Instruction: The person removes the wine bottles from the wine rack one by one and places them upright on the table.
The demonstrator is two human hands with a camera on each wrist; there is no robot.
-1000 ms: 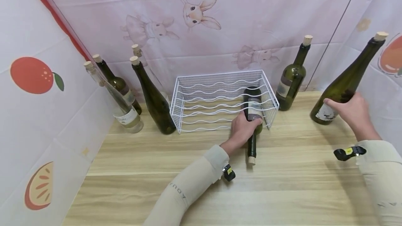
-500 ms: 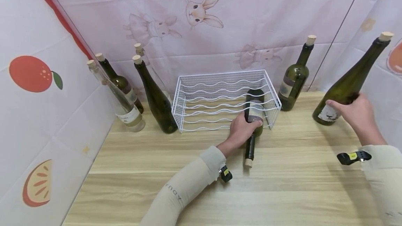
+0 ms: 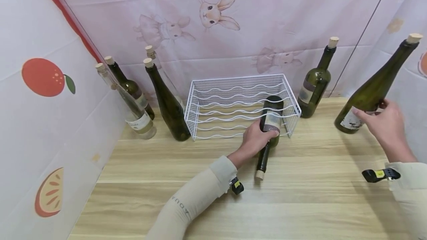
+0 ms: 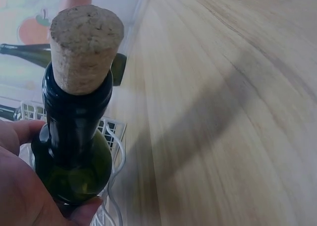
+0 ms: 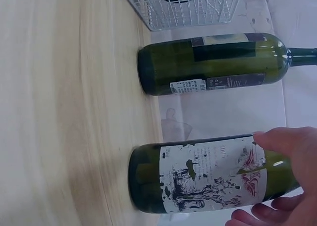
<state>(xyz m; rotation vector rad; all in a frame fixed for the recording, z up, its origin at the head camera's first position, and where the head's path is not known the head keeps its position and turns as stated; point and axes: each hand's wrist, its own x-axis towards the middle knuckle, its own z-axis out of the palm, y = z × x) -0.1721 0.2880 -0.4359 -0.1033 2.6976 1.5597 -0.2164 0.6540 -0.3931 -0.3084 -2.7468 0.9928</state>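
A dark wine bottle (image 3: pixel 272 121) lies in the white wire wine rack (image 3: pixel 213 116), its corked neck sticking out past the front. My left hand (image 3: pixel 255 138) grips it around the shoulder; in the left wrist view the cork (image 4: pixel 86 47) is close up, with thumb and fingers on both sides of the glass. At the right, a tall green wine bottle (image 3: pixel 373 84) with a worn white label stands on the table. My right hand (image 3: pixel 388 125) holds it low on the body, thumb on the label (image 5: pixel 213 174) and fingers curled at the other side.
A corked green bottle (image 3: pixel 313 88) stands just right of the rack. Left of the rack stand a tall green bottle (image 3: pixel 168 106), a clear bottle (image 3: pixel 140 121) and further corked bottles near the wall. Pink printed cloth (image 3: pixel 253 21) hangs behind the wooden table (image 3: pixel 283 203).
The left hand has swung the lying bottle's neck to the left and slightly toward me. The right hand has shifted a little and its grip looks looser; its bottle stays put.
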